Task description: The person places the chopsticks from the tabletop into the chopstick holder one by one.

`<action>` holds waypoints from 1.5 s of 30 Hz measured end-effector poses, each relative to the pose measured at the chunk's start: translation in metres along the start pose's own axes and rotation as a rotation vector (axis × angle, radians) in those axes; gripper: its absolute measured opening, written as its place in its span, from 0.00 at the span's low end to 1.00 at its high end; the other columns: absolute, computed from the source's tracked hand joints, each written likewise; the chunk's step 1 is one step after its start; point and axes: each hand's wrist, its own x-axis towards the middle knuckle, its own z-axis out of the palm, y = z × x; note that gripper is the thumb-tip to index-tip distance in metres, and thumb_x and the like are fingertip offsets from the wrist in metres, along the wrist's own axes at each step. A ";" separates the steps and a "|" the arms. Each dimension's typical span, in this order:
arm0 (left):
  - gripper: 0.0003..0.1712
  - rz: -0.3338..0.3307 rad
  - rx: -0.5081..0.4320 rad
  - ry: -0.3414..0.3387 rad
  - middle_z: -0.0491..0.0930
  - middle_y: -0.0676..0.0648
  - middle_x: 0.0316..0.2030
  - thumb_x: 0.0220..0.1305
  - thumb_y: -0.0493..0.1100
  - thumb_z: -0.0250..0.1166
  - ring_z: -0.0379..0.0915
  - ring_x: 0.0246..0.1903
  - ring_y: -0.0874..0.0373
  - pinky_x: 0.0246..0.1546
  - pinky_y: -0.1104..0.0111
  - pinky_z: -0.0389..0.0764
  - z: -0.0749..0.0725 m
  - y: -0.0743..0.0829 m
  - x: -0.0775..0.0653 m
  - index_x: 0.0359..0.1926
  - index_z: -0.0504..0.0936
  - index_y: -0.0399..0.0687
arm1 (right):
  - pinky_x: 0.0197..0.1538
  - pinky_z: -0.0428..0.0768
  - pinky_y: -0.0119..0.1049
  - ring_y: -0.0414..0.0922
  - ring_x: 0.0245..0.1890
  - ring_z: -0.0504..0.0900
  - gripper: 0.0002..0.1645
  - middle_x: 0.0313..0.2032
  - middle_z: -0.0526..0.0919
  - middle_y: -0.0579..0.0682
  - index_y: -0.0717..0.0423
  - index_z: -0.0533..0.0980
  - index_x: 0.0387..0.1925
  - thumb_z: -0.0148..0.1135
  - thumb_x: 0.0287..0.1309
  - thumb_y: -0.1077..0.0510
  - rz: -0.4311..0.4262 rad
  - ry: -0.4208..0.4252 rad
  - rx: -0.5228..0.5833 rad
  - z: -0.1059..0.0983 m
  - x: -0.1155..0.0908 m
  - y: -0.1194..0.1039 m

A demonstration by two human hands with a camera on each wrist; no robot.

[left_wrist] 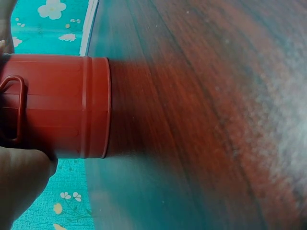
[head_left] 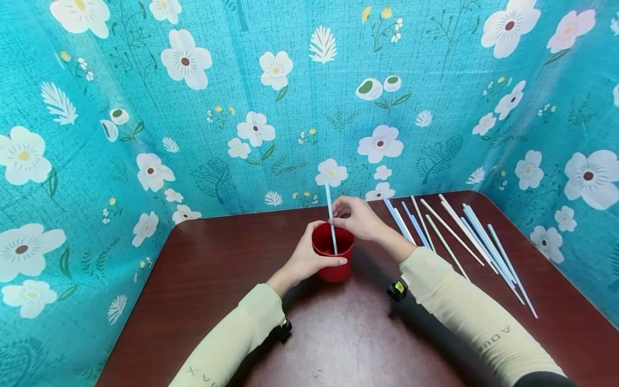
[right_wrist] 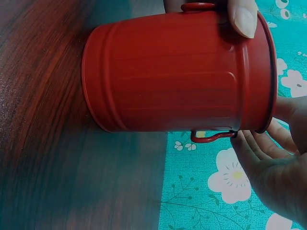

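Note:
A small red metal bucket [head_left: 335, 272] with looped side handles stands upright on the table. My left hand [head_left: 308, 255] grips it from the left, thumb across its near side just below the rim. Inside the bucket leans a long light-blue straw [head_left: 328, 194], its upper half rising above the rim. My right hand [head_left: 359, 217] pinches this straw between thumb and fingers at rim height. In the right wrist view, the right hand [right_wrist: 280, 167] is beside the bucket's mouth and a side handle [right_wrist: 211, 139]; the straw is hidden there.
Several loose straws [head_left: 454, 228], in white, blue and pale green, lie spread on the right side of the dark red-brown wooden table [head_left: 217, 263]. A teal flowered cloth [head_left: 300, 97] hangs behind the table and along both sides.

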 end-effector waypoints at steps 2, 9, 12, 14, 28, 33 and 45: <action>0.54 0.002 0.006 0.003 0.70 0.49 0.66 0.50 0.38 0.81 0.66 0.66 0.47 0.52 0.54 0.83 0.000 -0.001 0.000 0.73 0.58 0.52 | 0.50 0.84 0.47 0.48 0.41 0.85 0.10 0.38 0.84 0.53 0.59 0.79 0.43 0.70 0.62 0.64 -0.003 0.000 0.000 0.000 0.000 0.000; 0.55 0.020 0.004 -0.002 0.70 0.54 0.65 0.48 0.42 0.83 0.66 0.66 0.49 0.51 0.54 0.84 0.001 -0.002 -0.002 0.72 0.59 0.58 | 0.49 0.83 0.46 0.48 0.40 0.85 0.12 0.39 0.84 0.52 0.58 0.78 0.46 0.69 0.63 0.60 0.016 0.015 -0.011 -0.004 -0.002 0.004; 0.56 0.030 -0.005 -0.006 0.70 0.53 0.65 0.48 0.42 0.83 0.66 0.66 0.49 0.51 0.54 0.84 0.002 -0.002 -0.002 0.72 0.59 0.57 | 0.50 0.83 0.48 0.48 0.42 0.85 0.13 0.41 0.85 0.52 0.58 0.79 0.48 0.68 0.64 0.58 0.022 0.027 -0.019 -0.007 -0.003 0.003; 0.56 0.037 -0.014 -0.005 0.70 0.53 0.65 0.48 0.42 0.83 0.66 0.66 0.49 0.51 0.53 0.84 0.001 -0.001 -0.003 0.72 0.59 0.57 | 0.51 0.83 0.48 0.48 0.44 0.85 0.15 0.43 0.85 0.52 0.58 0.79 0.50 0.67 0.66 0.56 0.025 0.030 -0.029 -0.009 -0.002 0.003; 0.55 0.038 0.005 0.012 0.72 0.55 0.63 0.46 0.44 0.84 0.67 0.65 0.50 0.49 0.56 0.85 0.000 -0.004 -0.002 0.71 0.60 0.58 | 0.58 0.79 0.54 0.53 0.52 0.81 0.14 0.49 0.84 0.56 0.57 0.78 0.52 0.61 0.71 0.55 0.039 0.117 -0.093 -0.046 -0.001 0.004; 0.55 0.035 0.013 0.015 0.72 0.55 0.63 0.46 0.44 0.84 0.67 0.65 0.50 0.49 0.56 0.85 0.000 -0.004 -0.002 0.70 0.61 0.60 | 0.60 0.78 0.57 0.58 0.57 0.79 0.17 0.54 0.81 0.61 0.61 0.77 0.55 0.60 0.71 0.56 0.079 0.159 -0.122 -0.057 -0.002 0.015; 0.54 0.009 -0.018 0.009 0.70 0.46 0.65 0.49 0.35 0.81 0.64 0.67 0.42 0.51 0.52 0.84 0.001 0.025 -0.015 0.72 0.59 0.46 | 0.55 0.80 0.57 0.63 0.55 0.80 0.18 0.55 0.80 0.68 0.67 0.76 0.54 0.60 0.69 0.58 0.209 0.191 -0.213 -0.073 -0.005 0.063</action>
